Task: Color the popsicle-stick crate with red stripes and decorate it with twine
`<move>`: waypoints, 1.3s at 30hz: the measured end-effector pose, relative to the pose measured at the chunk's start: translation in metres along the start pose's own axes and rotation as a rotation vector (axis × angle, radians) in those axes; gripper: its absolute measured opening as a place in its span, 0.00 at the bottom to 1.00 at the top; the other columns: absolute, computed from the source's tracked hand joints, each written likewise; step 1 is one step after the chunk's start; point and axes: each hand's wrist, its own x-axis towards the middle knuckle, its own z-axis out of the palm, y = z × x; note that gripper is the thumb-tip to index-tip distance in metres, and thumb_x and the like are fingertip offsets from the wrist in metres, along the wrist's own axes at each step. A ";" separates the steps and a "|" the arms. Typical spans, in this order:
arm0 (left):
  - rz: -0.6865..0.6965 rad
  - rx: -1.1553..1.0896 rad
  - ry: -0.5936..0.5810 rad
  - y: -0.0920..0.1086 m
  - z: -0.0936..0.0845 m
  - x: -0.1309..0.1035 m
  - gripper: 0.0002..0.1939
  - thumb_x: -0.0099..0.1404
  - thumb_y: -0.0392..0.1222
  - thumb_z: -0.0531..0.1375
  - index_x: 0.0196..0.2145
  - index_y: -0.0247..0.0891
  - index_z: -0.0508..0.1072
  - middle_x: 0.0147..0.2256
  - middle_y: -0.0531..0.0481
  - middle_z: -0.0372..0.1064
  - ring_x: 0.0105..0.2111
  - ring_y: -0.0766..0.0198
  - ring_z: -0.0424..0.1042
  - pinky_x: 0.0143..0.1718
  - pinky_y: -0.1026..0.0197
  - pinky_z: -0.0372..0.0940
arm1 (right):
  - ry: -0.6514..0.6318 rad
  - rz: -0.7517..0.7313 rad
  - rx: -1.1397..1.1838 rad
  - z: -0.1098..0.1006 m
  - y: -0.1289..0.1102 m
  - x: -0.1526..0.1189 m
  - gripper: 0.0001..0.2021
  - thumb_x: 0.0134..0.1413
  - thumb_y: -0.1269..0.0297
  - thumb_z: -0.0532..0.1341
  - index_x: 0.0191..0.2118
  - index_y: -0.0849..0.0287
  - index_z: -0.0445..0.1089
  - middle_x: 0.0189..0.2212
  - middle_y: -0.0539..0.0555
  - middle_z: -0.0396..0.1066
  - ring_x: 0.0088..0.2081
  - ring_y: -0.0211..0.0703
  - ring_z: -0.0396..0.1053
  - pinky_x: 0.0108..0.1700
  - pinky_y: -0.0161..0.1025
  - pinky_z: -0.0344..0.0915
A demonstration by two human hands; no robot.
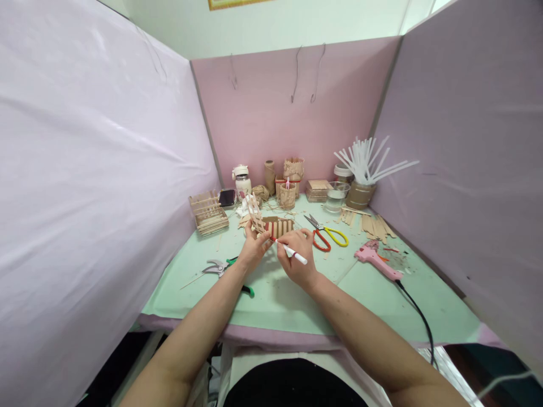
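Note:
My left hand (253,244) grips the left side of a small wooden craft-stick model (280,227), which has brown and red stripes and an upright lattice part. In my right hand (297,257) is a white marker pen (296,255) with a dark red band, pinched between the fingers. Its tip points at the model's lower front edge; whether it touches is hard to tell. Just right of the model lie scissors (324,230) with red and yellow handles. Green-handled pruning shears (218,267) rest partly hidden behind my left forearm.
A pink glue gun (377,261) with a black cord lies at the right. Loose craft sticks (377,226), a water bowl (336,198) and a pot of white glue sticks (360,195) stand behind it. A stick-built rack (209,213), phone (228,197) and bottle (242,182) sit back left.

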 end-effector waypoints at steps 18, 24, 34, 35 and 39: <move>-0.006 0.002 -0.004 0.001 0.001 -0.001 0.46 0.51 0.40 0.69 0.61 0.57 0.49 0.53 0.50 0.65 0.47 0.62 0.70 0.45 0.59 0.66 | -0.017 -0.007 0.008 0.000 0.000 0.000 0.04 0.60 0.69 0.55 0.33 0.56 0.63 0.27 0.49 0.69 0.31 0.40 0.66 0.47 0.46 0.54; -0.001 -0.005 0.004 0.001 0.001 0.000 0.47 0.50 0.40 0.70 0.61 0.58 0.50 0.52 0.51 0.65 0.47 0.61 0.70 0.47 0.57 0.66 | -0.017 -0.004 0.002 -0.001 0.000 0.000 0.05 0.59 0.69 0.55 0.32 0.56 0.63 0.26 0.48 0.69 0.31 0.40 0.66 0.48 0.46 0.54; 0.002 0.001 0.000 0.000 0.000 0.000 0.46 0.50 0.41 0.70 0.60 0.57 0.51 0.51 0.50 0.65 0.45 0.62 0.70 0.45 0.58 0.66 | 0.010 -0.009 -0.027 0.001 0.001 0.000 0.04 0.60 0.69 0.55 0.33 0.56 0.63 0.26 0.48 0.69 0.31 0.40 0.66 0.47 0.46 0.54; 0.001 0.001 0.001 0.000 0.000 0.000 0.46 0.50 0.41 0.70 0.60 0.57 0.51 0.51 0.50 0.65 0.46 0.62 0.70 0.45 0.58 0.66 | 0.005 -0.010 -0.029 0.001 0.001 0.000 0.04 0.60 0.69 0.55 0.32 0.56 0.63 0.26 0.48 0.68 0.31 0.40 0.66 0.47 0.46 0.54; -0.002 -0.003 0.007 0.000 0.000 0.000 0.46 0.50 0.41 0.70 0.60 0.57 0.51 0.52 0.51 0.64 0.47 0.60 0.70 0.45 0.57 0.66 | -0.015 -0.020 -0.026 0.001 -0.001 0.000 0.06 0.60 0.69 0.55 0.31 0.56 0.62 0.24 0.47 0.67 0.30 0.39 0.65 0.47 0.45 0.53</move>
